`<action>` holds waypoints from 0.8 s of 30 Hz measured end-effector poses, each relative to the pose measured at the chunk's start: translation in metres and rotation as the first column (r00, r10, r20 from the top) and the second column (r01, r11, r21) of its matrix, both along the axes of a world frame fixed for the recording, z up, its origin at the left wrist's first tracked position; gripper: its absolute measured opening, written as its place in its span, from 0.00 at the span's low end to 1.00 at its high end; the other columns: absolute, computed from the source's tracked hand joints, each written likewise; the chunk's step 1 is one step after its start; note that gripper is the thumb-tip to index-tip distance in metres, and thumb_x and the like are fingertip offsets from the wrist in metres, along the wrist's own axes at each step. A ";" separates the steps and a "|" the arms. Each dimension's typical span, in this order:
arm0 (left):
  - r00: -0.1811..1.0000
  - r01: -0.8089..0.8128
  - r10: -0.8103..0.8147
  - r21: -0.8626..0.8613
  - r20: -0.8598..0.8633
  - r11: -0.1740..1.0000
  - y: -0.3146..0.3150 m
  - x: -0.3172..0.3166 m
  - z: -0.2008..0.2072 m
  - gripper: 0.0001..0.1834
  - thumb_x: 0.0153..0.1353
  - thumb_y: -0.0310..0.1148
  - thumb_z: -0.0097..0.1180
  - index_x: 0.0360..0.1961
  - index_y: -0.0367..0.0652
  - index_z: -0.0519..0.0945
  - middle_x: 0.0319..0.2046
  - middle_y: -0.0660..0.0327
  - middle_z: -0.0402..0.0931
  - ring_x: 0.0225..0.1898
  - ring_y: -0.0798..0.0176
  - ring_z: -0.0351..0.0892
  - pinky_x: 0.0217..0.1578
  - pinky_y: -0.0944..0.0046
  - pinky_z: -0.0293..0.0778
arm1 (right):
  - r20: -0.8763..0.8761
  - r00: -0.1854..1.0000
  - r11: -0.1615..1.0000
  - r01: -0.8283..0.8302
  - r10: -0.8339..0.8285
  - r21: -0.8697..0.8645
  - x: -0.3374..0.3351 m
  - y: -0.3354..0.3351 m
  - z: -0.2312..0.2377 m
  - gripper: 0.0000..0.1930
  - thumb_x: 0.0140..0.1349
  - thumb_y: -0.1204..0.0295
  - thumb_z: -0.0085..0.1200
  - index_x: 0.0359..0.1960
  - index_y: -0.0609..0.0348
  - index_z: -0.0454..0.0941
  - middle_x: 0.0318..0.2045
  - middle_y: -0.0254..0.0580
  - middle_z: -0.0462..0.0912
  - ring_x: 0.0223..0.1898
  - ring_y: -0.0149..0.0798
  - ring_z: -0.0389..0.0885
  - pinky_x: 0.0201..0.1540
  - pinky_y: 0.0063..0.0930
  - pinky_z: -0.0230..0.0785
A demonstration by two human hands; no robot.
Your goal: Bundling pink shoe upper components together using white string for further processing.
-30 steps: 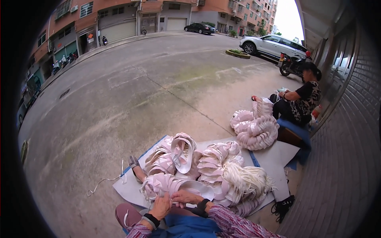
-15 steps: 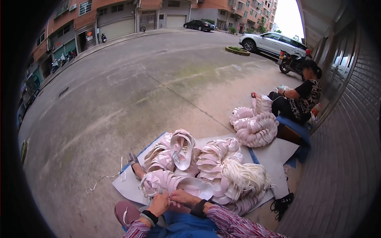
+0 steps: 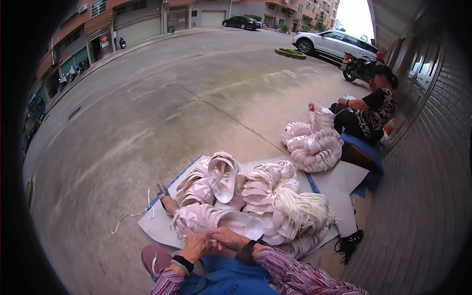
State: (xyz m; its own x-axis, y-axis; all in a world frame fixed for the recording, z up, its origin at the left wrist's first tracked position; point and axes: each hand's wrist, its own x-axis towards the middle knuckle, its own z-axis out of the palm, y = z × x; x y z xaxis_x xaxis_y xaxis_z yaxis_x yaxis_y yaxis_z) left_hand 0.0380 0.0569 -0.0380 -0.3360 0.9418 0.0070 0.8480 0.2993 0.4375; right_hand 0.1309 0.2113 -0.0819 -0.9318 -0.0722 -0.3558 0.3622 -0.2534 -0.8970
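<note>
Concrete (image 3: 162,128), pink uppers (image 3: 195,217), laces (image 3: 304,210) near hands (image 3: 195,245)

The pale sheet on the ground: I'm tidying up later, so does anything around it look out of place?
Yes: a loose white cord straggles over the concrete by the pale sheet's left edge, apart from the heaped pale strands. A black tangle lies off the right edge, unlike the pale bundles. No spill shows.

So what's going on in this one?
The person's left hand and right hand meet beside pink-and-white shoe uppers; what they may hold is too small to tell. Pale cords lie bunched to the right. Farther off, a seated co-worker is beside another pile.
</note>
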 end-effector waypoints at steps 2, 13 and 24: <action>1.000 0.012 -0.012 -0.003 0.021 1.000 0.004 0.004 0.005 0.13 0.59 0.29 0.43 0.45 0.45 0.71 0.28 0.53 0.79 0.33 0.48 0.78 0.48 0.37 0.56 | -0.023 0.999 0.999 -0.037 0.037 -0.012 -0.002 0.008 -0.005 0.15 0.64 0.64 0.45 0.47 0.56 0.76 0.19 0.31 0.77 0.13 0.22 0.72 0.14 0.13 0.63; 0.996 0.051 -0.047 -0.048 0.082 0.998 0.010 0.005 -0.002 0.16 0.58 0.29 0.45 0.49 0.48 0.71 0.30 0.56 0.80 0.37 0.52 0.79 0.55 0.36 0.50 | -0.069 0.950 0.952 -0.307 0.306 0.003 -0.012 0.032 -0.005 0.15 0.61 0.65 0.47 0.47 0.56 0.77 0.23 0.31 0.78 0.18 0.21 0.76 0.21 0.13 0.68; 0.997 0.018 -0.020 0.026 0.077 0.999 0.003 0.002 -0.002 0.13 0.54 0.24 0.45 0.42 0.44 0.72 0.27 0.54 0.78 0.33 0.49 0.77 0.50 0.41 0.56 | -0.097 0.982 0.987 -0.162 0.162 0.009 -0.012 0.012 -0.015 0.13 0.60 0.68 0.44 0.41 0.61 0.78 0.19 0.34 0.79 0.16 0.26 0.77 0.18 0.15 0.66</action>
